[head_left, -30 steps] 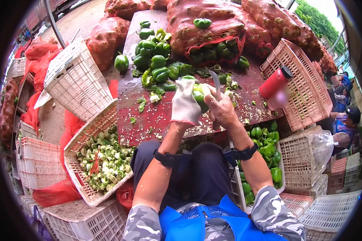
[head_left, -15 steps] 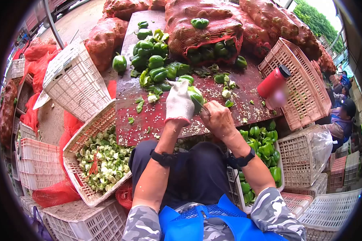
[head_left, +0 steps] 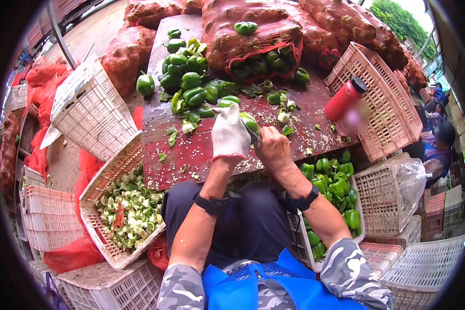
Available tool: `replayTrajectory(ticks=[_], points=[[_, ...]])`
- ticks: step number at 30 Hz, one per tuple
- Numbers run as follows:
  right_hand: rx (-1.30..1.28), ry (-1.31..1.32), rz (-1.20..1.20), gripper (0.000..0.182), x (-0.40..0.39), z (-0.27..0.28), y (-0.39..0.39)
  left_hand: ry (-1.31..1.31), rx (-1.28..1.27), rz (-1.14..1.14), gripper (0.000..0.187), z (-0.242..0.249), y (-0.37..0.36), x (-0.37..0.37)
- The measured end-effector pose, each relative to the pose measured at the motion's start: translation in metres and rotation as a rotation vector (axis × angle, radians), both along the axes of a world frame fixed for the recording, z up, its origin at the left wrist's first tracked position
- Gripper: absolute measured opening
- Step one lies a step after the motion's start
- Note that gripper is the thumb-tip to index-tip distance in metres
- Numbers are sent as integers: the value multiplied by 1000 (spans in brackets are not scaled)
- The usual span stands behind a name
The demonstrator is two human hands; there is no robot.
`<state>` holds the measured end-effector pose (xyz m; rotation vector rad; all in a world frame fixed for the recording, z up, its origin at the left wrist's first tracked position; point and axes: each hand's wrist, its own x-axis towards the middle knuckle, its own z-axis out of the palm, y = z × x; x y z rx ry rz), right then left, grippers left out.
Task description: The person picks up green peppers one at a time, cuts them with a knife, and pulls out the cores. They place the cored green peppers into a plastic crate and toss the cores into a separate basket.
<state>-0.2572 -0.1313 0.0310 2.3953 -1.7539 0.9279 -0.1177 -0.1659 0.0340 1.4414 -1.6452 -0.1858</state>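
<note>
In a white knit glove, my left hand (head_left: 230, 135) is closed around a green bell pepper (head_left: 250, 124) above the red table (head_left: 201, 155). My right hand (head_left: 274, 149), bare, is closed on a small knife (head_left: 253, 136) whose blade meets the pepper's near side; the fist covers its handle. Just beyond the glove lies a heap of green peppers (head_left: 191, 81). Seeds and cut pepper cores (head_left: 283, 118) are scattered on the tabletop.
A crate of cores (head_left: 129, 206) is at my left knee, and a crate of peppers (head_left: 341, 188) at my right. Red mesh sacks (head_left: 253, 41) line the far edge. A red bottle (head_left: 344, 99) leans by a tilted pink crate (head_left: 377, 103). A person (head_left: 439, 150) sits far right.
The whole view has shifted slightly, with the table appearing a little further left and up. Both hands keep their hold, and the right fist has turned slightly against the pepper.
</note>
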Motion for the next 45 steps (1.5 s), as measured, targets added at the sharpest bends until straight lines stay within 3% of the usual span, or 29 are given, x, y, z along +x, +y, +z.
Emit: replayTrajectory(ticks=[3,7,10,17,20,24,26,28,30,31,32,34,35,37,40,42,45], points=[[34,15,-92,9,0,-11,-4,-14,-19,34,32,7,4,-3],[92,31,-14,14,-11,-26,-18,-52,-143,-60,27,19,19,-7],[95,39,-59,13,-10,-30,-20,-43,-215,-90,30,14,16,-3],[154,-48,-67,9,-11,-22,-29,-42,-122,-155,40,15,17,0],[110,-11,44,11,-14,-32,-31,-63,-119,-117,35,4,13,-2],[91,78,-36,9,-37,-50,-49,-38,-137,-273,36,10,19,-3],[248,-108,-139,23,-44,-57,-56,-49,-110,-266,37,6,17,-3],[318,122,-210,31,-59,-56,-60,185,109,-358,39,2,8,9],[440,-59,-418,27,-63,-30,-52,781,501,-537,37,-41,-25,16],[481,15,-393,29,-72,-24,-52,1020,650,-564,37,-51,-34,18],[715,-388,-292,29,-80,-13,-46,1130,704,-554,39,-40,-30,21],[619,-812,12,36,-69,10,-19,1353,813,-532,42,-24,-24,22],[620,-860,101,38,-63,19,-11,1447,877,-557,45,-32,-30,23],[614,-956,281,46,-48,30,-2,770,522,-533,44,-67,-38,22],[758,-1023,379,50,-30,33,1,548,334,-368,41,-79,-37,16],[679,-1018,299,46,-25,26,2,690,447,-286,38,-64,-32,17],[648,-1108,190,41,-19,14,0,1214,507,-292,40,-15,-9,15]])
